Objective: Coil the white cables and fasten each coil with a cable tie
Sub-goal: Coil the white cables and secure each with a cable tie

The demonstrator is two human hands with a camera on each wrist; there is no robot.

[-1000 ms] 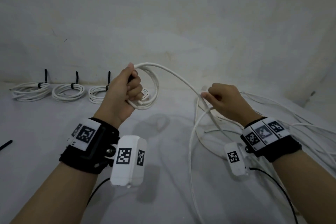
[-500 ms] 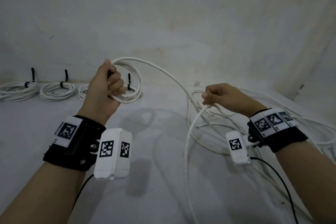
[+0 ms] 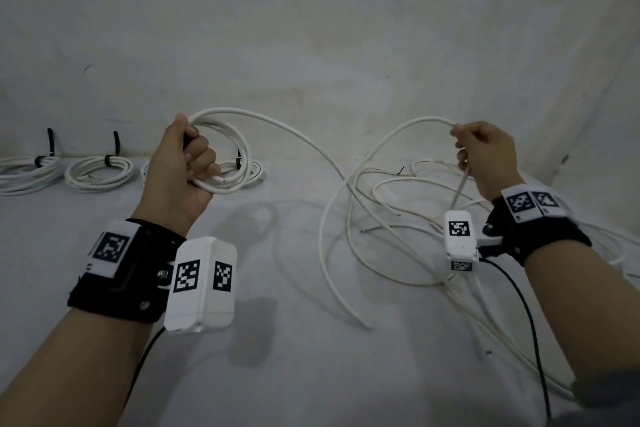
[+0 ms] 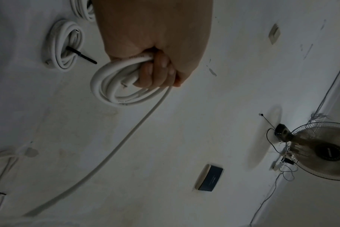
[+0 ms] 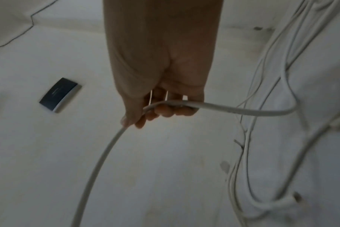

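White cable (image 3: 294,135) runs between both hands, sagging over the pale tabletop (image 3: 277,357) toward a loose tangle (image 3: 391,218) at the right, where single strands are hard to follow and some run off the frame edge. The left hand (image 3: 180,177) is raised above the tabletop with fingers curled tight round a small coil (image 3: 225,156) of several turns; its thumb lies on top, and a dark item under the thumb is too hidden to identify. In the left wrist view the fingertips (image 4: 161,69) wrap the coil (image 4: 111,86) from inside, one strand leading away below. The right hand (image 3: 488,159) is up at about the same height, fingers closed round the cable, which arches out past the thumb and drops under the palm; the right wrist view is blurred, but shows the strand (image 5: 233,109) crossing the curled fingers (image 5: 165,112).

Behind, along the wall, lie tied coils (image 3: 98,172) with black ties (image 3: 116,142) sticking up; the leftmost is cut off, and another is partly hidden by the left hand.
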